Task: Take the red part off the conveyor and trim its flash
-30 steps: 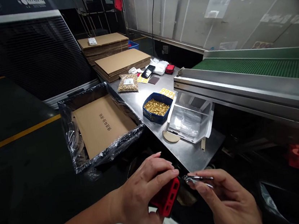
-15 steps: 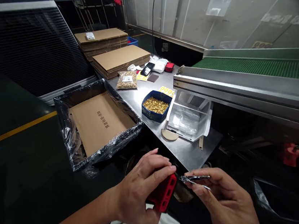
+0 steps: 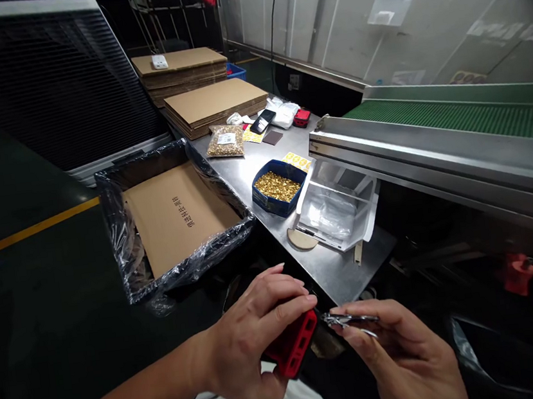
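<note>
Blue tray (image 3: 267,204) of brass parts (image 3: 278,186)

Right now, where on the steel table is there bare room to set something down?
Bare steel table shows at its near corner, below the clear tray, and between the blue bin and bagged parts. The far end by the cardboard stacks is crowded.

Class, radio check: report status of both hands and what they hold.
Left hand gripping red part. Right hand pinching metal tweezers, tips at part's edge. Nothing between them.
</note>
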`<action>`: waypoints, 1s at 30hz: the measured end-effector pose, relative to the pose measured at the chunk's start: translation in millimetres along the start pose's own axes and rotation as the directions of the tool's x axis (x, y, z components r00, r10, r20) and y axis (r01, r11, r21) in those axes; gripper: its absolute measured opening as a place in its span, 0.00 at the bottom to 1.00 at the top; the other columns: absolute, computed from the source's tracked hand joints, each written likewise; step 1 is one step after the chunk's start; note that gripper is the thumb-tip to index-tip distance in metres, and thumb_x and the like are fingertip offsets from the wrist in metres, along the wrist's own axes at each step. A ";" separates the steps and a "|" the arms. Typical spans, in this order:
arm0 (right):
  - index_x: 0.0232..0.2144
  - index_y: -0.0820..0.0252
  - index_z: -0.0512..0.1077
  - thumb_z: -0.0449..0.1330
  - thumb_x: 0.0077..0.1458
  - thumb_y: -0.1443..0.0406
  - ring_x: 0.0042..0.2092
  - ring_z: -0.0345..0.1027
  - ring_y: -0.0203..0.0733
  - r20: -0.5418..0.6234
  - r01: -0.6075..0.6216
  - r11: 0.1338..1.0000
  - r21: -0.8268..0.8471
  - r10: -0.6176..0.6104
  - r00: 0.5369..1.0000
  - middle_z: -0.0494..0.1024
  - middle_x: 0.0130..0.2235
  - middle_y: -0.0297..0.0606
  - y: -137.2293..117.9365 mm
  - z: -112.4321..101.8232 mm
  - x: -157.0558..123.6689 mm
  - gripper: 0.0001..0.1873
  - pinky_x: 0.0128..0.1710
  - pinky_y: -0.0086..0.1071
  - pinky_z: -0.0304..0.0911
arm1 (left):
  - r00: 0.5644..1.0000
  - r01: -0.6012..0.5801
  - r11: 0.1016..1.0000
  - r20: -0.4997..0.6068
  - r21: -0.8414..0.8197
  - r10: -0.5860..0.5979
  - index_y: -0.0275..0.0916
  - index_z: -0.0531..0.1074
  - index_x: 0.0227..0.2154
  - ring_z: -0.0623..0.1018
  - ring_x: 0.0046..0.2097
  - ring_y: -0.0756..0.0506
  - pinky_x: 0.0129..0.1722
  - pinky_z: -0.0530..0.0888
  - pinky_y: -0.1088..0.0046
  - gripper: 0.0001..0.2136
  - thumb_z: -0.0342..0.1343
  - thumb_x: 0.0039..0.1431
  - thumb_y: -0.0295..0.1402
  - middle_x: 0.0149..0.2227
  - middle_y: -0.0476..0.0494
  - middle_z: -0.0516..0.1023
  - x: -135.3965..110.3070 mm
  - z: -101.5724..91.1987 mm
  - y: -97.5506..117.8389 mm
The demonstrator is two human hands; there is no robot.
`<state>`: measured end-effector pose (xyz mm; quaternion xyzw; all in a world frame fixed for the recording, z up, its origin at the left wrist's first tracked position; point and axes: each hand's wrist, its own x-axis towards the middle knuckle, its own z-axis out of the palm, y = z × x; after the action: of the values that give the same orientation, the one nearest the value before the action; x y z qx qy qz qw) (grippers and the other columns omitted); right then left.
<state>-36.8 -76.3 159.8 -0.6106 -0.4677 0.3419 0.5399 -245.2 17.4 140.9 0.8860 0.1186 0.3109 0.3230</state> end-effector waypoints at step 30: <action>0.47 0.53 0.71 0.64 0.56 0.71 0.40 0.76 0.34 0.333 0.369 0.899 -0.236 -0.282 0.900 0.79 0.41 0.34 0.9 -22.9 15.5 0.16 0.39 0.22 0.74 | 0.996 0.022 0.999 0.081 0.031 -0.024 0.27 0.58 0.61 0.67 0.59 0.37 0.67 0.56 0.48 0.40 0.54 0.39 0.25 0.54 0.32 0.66 6.6 -1.9 1.1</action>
<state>-10.4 -69.5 164.5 -0.5389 -0.6837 0.2587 0.4185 -241.2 20.2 145.8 0.9012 0.1204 0.2691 0.3175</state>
